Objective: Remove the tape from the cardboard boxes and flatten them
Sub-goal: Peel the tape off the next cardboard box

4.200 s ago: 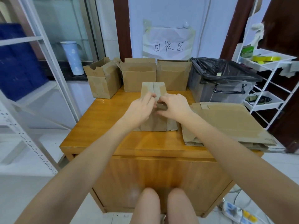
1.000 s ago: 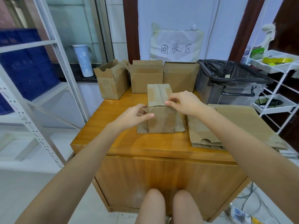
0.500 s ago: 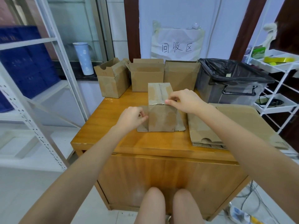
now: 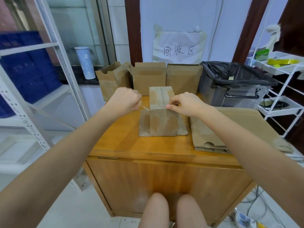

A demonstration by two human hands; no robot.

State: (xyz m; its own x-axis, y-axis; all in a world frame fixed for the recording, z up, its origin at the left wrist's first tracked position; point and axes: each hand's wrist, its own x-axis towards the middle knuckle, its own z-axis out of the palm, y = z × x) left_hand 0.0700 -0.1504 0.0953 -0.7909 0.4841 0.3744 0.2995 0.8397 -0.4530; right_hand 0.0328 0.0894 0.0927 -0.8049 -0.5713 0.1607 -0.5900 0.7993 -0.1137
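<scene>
A clear tape strip is pinched in the closed left hand; the box, mid-tabletop, is pinned by the right hand's curled fingertips. A low, steady pull is advised.

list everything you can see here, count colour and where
box being worked on: 1, brown, table centre
tape strip: 1, clear, stretched from that box to the left hand
open boxes: 3, brown, back of table
flattened cardboard stack: 1, brown, table right
bin: 1, grey with black liner, back right
table: 1, orange wood
paper sign: 1, white, on wall
flask: 1, pale blue, left ledge
crates: blue, left shelving
white rack: 1, far right
left hand: pinches the tape
right hand: fingers on the box's top edge
</scene>
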